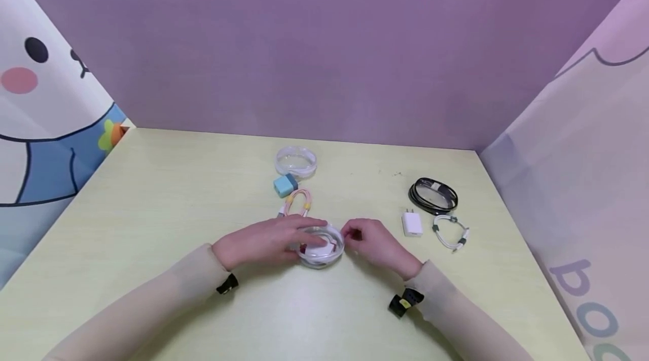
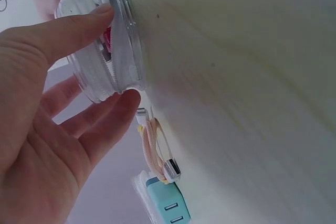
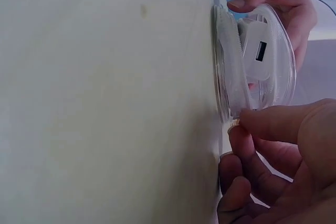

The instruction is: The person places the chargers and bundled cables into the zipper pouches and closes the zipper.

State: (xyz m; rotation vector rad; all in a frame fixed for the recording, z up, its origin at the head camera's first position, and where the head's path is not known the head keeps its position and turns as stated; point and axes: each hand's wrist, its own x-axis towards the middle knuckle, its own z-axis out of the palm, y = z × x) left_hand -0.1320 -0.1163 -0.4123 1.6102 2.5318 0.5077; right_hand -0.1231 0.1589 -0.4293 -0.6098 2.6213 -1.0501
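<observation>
While your left hand (image 1: 276, 241) grips the round, clear-plastic zip case (image 1: 318, 263) on the pale wood-look table (image 1: 152, 214), your right hand (image 1: 379, 244) pinches its rim between thumb and forefinger. If the white, boxy charger (image 3: 255, 60) inside sits proud of the parted zip teeth (image 3: 241, 44), they could snag on it; a slack left grip could let the case swivel. Your right fingertips hide any zip pull — I cannot tell whether they have one — and the small red piece (image 2: 107, 36) is mostly covered.
</observation>
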